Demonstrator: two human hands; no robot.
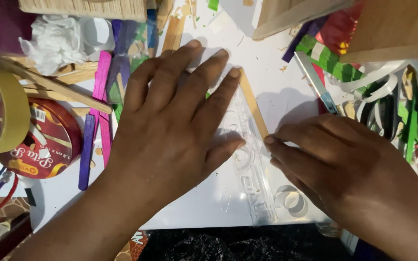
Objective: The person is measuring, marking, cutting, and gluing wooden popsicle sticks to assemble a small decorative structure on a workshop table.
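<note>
Two bare hands press down on a white sheet (272, 82) that covers the middle of the worktop and reaches out past both of them. Largest of the pair in view, the left hand (170, 121) lies flat with its fingers spread apart, palm down, gripping nothing; its fingertips rest on the upper end of a clear plastic ruler (250, 169) that runs slantwise from under those fingers down toward the right wrist. Beside it, the right hand (335, 162) is turned palm down with its fingers drawn together, their tips touching the lower end of a plain wooden craft stick (253, 102); whether it pinches the stick or only presses on it cannot be told. That stick lies along the ruler's right edge, between the two hands, its upper end just beside the left hand's outermost fingertip. Left of the left wrist sits a round red ribbon spool (49, 145), partly overlapped by a roll of tan masking tape (13, 113). Just past the left hand's thumb side lie pink, purple and green coloured craft sticks (100, 92). Beyond the right hand's knuckles a slim utility knife (315, 82) lies on the sheet, near a heap of green sticks (327, 58).
</note>
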